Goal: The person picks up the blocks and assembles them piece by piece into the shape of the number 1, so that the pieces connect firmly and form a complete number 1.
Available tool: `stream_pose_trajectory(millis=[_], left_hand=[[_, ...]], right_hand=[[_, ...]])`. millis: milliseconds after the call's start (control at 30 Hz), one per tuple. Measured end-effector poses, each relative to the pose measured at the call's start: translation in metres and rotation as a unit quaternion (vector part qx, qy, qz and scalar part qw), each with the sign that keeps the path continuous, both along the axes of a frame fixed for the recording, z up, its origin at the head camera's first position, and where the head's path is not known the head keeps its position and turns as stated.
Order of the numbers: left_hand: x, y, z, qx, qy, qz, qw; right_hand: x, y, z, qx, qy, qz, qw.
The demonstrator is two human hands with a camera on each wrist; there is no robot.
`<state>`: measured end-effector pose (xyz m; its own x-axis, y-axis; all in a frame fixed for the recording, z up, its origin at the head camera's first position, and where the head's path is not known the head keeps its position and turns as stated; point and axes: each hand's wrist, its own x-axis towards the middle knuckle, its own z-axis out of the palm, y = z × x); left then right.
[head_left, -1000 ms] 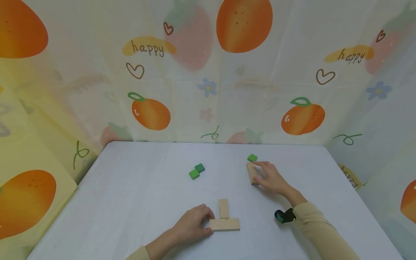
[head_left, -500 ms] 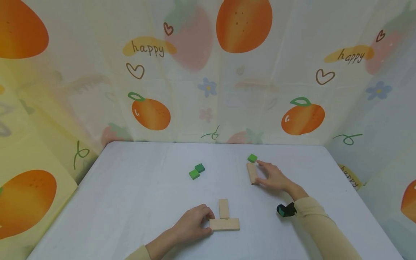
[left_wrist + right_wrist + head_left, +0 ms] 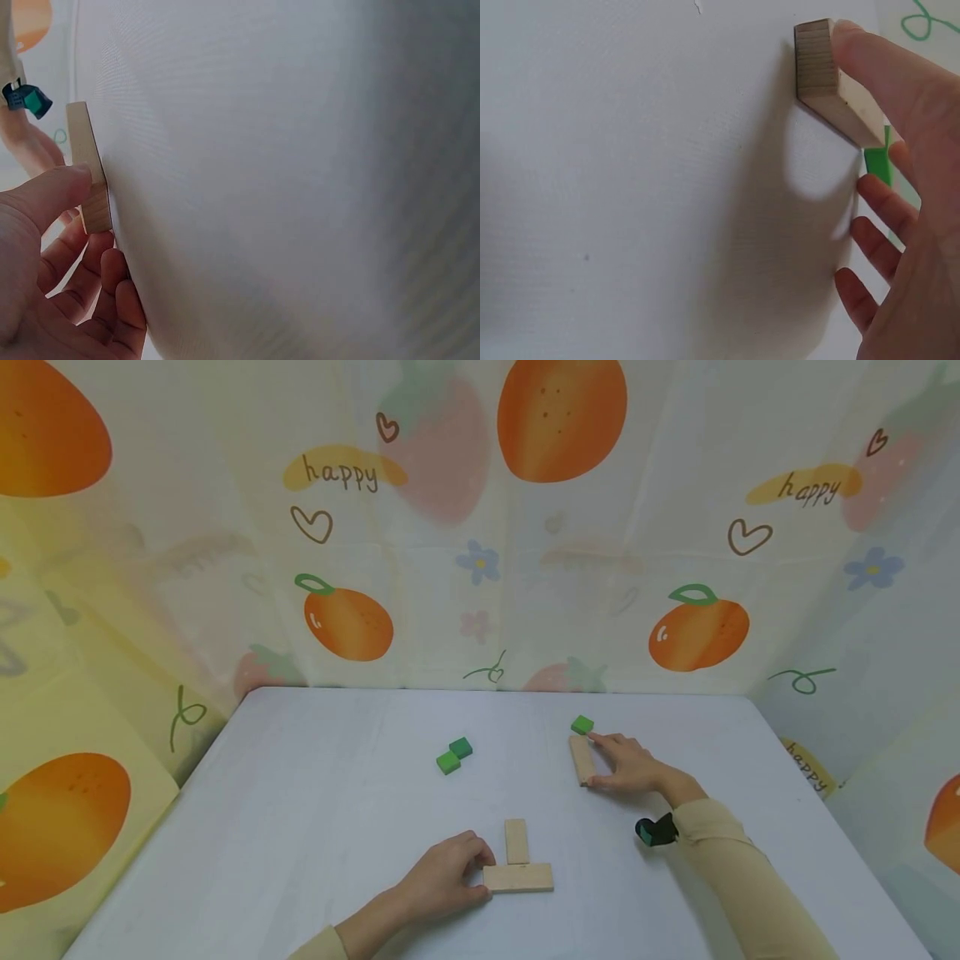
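In the head view, my left hand (image 3: pixel 446 877) pinches the left end of a flat wooden block (image 3: pixel 517 878) lying crosswise. The left wrist view has the thumb on one side of that wooden block (image 3: pixel 94 195) and curled fingers by its end. A second wooden block (image 3: pixel 516 842) stands out from its far edge, forming an upside-down T. Farther right, my right hand (image 3: pixel 633 768) lies beside a third wooden block (image 3: pixel 581 761). Its thumb touches this block's near end in the right wrist view, with the other fingers spread. The index fingertip is close to a green cube (image 3: pixel 582 724).
Two more green blocks (image 3: pixel 454 755) lie corner to corner left of centre. Everything rests on a white-covered table (image 3: pixel 315 793), backed by fruit-printed curtains (image 3: pixel 480 635). A small dark device (image 3: pixel 656 831) is at my right wrist.
My right hand drew slightly off the third block to the right, then came back to its side, index fingertip near the far end. The left hand and the blocks show no visible movement.
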<state>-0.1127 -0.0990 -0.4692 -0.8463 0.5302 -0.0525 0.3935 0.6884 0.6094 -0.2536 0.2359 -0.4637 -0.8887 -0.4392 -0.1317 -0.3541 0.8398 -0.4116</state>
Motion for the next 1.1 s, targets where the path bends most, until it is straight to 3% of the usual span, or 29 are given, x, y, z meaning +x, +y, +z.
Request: stream_pose_trajectory(millis=[700, 1100], left_hand=[[0.0, 0.0, 0.0, -0.002, 0.001, 0.001, 1.0], [0.0, 0.0, 0.0, 0.002, 0.0, -0.001, 1.0]], right_hand=[[0.001, -0.012, -0.002, 0.028, 0.019, -0.039, 0.9987], [0.001, -0.01, -0.006, 0.042, 0.008, -0.025, 0.9987]])
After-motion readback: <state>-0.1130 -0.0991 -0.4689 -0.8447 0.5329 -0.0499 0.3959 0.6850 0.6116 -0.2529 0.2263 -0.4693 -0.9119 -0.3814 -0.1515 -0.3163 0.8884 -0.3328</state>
